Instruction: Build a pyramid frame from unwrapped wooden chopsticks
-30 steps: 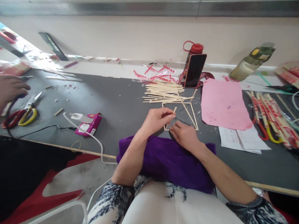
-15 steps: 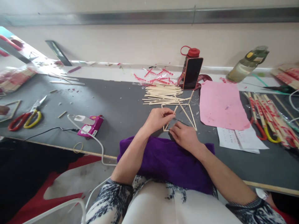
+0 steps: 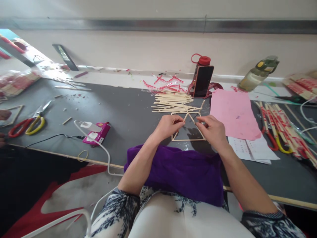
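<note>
A square frame of thin wooden sticks (image 3: 189, 140) lies on the grey table, with slanting sticks rising from it and crossing above its middle. My left hand (image 3: 170, 126) pinches one slanting stick over the frame's left side. Over the right side, my right hand (image 3: 211, 130) has its fingers closed on another slanting stick (image 3: 191, 117). Just behind the frame is a pile of loose wooden sticks (image 3: 173, 98). A purple cloth (image 3: 178, 172) lies below my hands at the table edge.
Pink paper (image 3: 231, 114) and white sheets lie to the right, then scissors and wrapped sticks (image 3: 284, 129). Behind stand a phone (image 3: 203, 81) and a red-capped bottle. Left are a purple box (image 3: 99, 134), cables, scissors (image 3: 29, 124) and another person's hand (image 3: 5, 114).
My right hand has moved up and right, from the frame's front edge to the slanting stick on the right. That stick's lower end has shifted left. My left hand stays on its stick.
</note>
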`<control>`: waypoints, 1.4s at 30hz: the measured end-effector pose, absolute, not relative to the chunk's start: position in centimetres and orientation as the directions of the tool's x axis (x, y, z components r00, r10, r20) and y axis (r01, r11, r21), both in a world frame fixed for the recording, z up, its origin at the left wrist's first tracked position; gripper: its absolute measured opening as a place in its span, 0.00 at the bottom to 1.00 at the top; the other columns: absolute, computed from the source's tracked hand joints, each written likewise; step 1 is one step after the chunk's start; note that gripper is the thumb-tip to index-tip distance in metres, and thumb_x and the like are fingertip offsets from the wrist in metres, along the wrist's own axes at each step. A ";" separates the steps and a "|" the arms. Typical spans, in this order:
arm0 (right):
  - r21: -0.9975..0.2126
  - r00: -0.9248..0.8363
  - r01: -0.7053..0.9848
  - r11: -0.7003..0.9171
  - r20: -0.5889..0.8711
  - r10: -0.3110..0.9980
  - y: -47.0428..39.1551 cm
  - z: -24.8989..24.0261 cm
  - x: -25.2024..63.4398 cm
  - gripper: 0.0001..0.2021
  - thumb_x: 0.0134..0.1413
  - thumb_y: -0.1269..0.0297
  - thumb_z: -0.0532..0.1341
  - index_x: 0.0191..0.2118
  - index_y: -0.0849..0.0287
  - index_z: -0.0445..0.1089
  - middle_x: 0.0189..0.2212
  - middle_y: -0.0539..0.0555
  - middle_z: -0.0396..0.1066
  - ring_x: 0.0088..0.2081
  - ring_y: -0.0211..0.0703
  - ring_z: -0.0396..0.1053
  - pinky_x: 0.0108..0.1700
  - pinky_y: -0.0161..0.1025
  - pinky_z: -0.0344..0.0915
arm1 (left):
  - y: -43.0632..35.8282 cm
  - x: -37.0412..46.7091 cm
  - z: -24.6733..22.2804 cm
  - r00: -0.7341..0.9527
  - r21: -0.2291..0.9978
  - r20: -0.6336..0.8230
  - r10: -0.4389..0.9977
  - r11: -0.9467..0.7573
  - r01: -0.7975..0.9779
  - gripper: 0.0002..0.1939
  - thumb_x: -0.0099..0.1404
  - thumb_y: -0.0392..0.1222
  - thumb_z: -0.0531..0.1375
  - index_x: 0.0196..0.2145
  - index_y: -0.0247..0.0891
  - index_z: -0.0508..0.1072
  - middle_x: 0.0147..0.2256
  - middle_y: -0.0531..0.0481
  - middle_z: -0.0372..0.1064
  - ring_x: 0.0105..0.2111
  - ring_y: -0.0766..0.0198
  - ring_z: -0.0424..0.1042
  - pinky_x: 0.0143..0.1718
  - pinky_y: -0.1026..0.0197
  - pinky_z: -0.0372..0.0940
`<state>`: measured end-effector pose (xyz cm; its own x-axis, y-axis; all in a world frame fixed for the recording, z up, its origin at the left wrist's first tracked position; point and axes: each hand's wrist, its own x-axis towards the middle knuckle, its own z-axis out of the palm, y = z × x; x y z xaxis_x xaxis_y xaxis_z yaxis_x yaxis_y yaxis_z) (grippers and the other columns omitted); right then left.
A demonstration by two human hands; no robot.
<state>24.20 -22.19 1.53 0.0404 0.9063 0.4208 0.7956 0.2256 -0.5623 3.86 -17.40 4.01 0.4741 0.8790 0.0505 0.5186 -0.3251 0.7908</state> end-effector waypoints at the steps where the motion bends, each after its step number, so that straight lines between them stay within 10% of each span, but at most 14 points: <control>1: -0.561 0.036 0.801 0.210 0.395 0.918 -21.8 1.5 24.3 0.10 0.53 0.61 0.61 0.40 0.56 0.75 0.35 0.52 0.73 0.26 0.37 0.66 0.32 0.37 0.62 | -17.4 3.9 4.0 0.472 0.792 0.051 0.880 -0.323 0.518 0.12 0.60 0.44 0.56 0.33 0.36 0.77 0.20 0.54 0.69 0.22 0.69 0.69 0.27 0.68 0.59; 42: -0.663 0.076 0.725 0.189 0.350 0.934 -21.6 -0.1 24.0 0.08 0.54 0.63 0.58 0.34 0.56 0.74 0.32 0.52 0.73 0.32 0.41 0.69 0.35 0.38 0.63 | -16.5 5.0 4.0 0.511 0.663 0.014 0.859 -0.390 0.639 0.13 0.58 0.45 0.56 0.33 0.38 0.79 0.24 0.52 0.72 0.24 0.68 0.65 0.25 0.67 0.54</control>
